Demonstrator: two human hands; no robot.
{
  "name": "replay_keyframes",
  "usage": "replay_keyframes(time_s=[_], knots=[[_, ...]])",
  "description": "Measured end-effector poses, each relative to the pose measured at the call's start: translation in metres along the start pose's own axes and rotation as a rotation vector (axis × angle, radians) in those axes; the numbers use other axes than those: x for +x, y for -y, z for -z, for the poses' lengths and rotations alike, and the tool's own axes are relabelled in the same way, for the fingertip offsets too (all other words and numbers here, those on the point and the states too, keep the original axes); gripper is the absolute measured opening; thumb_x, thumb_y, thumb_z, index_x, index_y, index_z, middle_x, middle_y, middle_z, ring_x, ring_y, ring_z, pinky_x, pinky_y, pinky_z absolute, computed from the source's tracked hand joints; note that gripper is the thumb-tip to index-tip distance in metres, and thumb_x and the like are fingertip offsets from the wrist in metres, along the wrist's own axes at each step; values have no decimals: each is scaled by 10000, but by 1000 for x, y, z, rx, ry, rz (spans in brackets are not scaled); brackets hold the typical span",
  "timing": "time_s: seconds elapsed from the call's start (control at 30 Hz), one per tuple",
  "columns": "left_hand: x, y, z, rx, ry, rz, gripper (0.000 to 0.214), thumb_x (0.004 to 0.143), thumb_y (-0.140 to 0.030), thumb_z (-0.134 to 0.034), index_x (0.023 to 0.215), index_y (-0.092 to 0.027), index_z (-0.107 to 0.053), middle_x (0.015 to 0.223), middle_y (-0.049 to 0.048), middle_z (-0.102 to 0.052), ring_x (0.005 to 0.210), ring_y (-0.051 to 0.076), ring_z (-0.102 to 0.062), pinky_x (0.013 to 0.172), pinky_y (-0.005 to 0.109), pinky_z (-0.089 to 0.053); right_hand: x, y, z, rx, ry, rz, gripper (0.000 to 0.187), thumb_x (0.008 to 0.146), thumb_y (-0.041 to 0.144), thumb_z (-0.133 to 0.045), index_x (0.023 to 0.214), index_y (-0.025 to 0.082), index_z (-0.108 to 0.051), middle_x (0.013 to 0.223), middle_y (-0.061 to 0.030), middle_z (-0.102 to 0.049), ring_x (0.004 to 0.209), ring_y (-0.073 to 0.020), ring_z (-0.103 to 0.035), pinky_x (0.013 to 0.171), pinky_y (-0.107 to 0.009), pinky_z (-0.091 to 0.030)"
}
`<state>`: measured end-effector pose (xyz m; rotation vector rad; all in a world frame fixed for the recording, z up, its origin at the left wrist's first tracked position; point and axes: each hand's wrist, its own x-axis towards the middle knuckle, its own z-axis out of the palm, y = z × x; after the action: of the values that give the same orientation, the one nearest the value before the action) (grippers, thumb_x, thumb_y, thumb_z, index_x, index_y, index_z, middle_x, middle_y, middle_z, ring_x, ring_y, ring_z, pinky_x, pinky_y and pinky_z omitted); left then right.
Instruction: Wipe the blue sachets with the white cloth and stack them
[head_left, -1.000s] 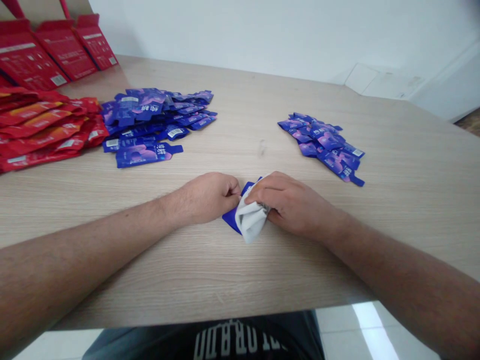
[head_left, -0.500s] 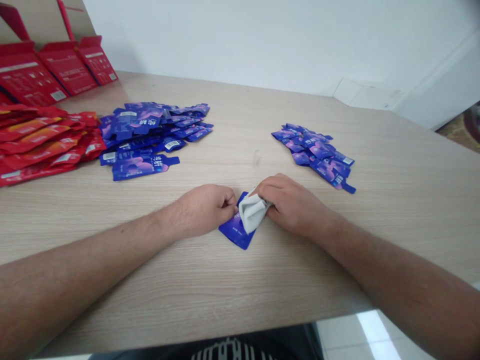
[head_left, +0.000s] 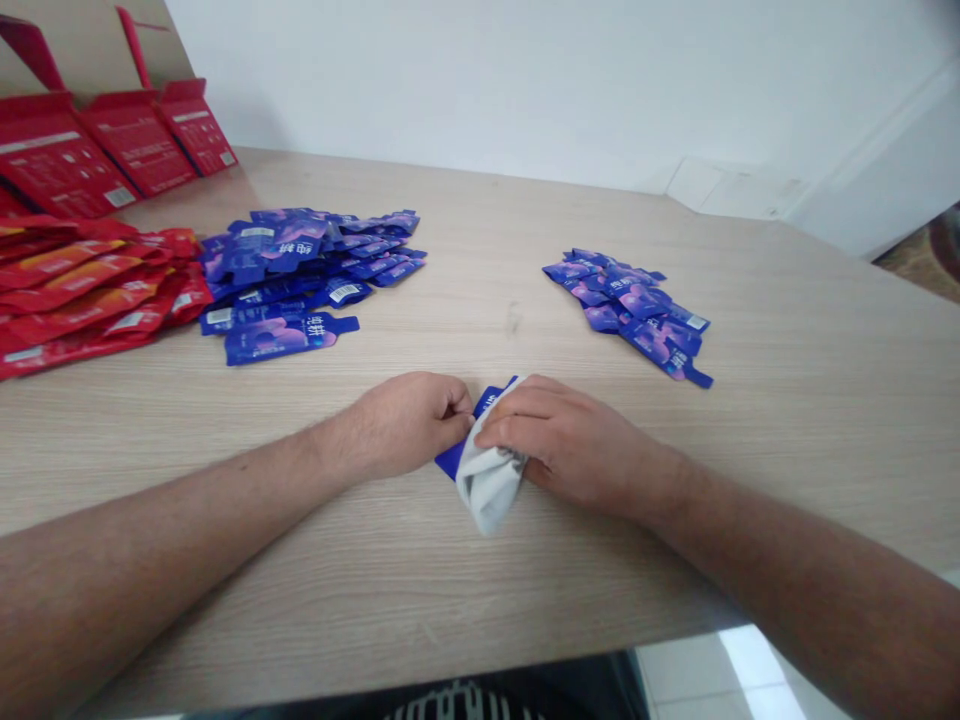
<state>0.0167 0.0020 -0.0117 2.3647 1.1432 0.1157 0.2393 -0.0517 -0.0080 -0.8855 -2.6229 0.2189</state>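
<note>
A blue pouch (head_left: 451,459) lies on the table in front of me, mostly covered by a white cloth (head_left: 487,487). My left hand (head_left: 420,424) is closed at the pouch's left edge, its thumb and finger pinching it. Bunched in my right hand (head_left: 566,430), the cloth presses onto the pouch's face and hangs past its lower edge. To the right and farther back is a small pile of blue pouches (head_left: 630,305). A larger pile of the same blue pouches (head_left: 300,260) sits at the back left.
Red pouches (head_left: 90,285) are heaped at the far left of the wooden table (head_left: 360,600). Behind them stand open red boxes (head_left: 139,145). A white wall (head_left: 480,90) borders the table's back edge.
My right hand has slid the cloth down and slightly left over the pouch, covering more of it. My left hand stays in place at its edge.
</note>
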Motion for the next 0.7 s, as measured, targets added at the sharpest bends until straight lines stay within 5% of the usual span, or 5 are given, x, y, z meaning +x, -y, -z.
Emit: replay_keyframes(time_s=[0.13, 0.3, 0.5, 0.7], knots=[[1, 0, 0, 6, -6, 22, 178, 813, -298, -489, 762, -225, -643, 671, -33, -652, 604, 122, -558, 541, 249, -319, 0, -2, 0, -71, -37, -121, 236, 848, 76, -570, 1042, 169, -664, 1027, -83, -664, 1000, -226, -568, 925, -375, -439], [0, 0, 0, -8, 3, 2, 204, 830, -325, -481, 786, -228, -655, 700, -25, -665, 629, 131, -569, 552, 252, -332, 0, 6, 0, -17, 19, 21, 226, 900, 124, -563, 1089, 191, -666, 1084, -68, -663, 1048, -204, -572, 988, -365, -418], [0, -1, 0, 11, -18, 16, 185, 823, -309, -486, 757, -220, -634, 678, -27, -652, 613, 126, -552, 549, 251, -320, 0, 3, 0, -82, -31, -118, 213, 858, 91, -585, 1034, 177, -667, 1034, -86, -663, 1014, -227, -569, 928, -378, -445], [1, 2, -1, 5, -6, 10, 207, 838, -347, -486, 785, -229, -647, 687, -29, -655, 617, 129, -562, 546, 252, -327, 0, 10, 0, -22, 30, 1, 218, 905, 146, -576, 1100, 193, -662, 1090, -66, -660, 1055, -206, -562, 991, -367, -422]])
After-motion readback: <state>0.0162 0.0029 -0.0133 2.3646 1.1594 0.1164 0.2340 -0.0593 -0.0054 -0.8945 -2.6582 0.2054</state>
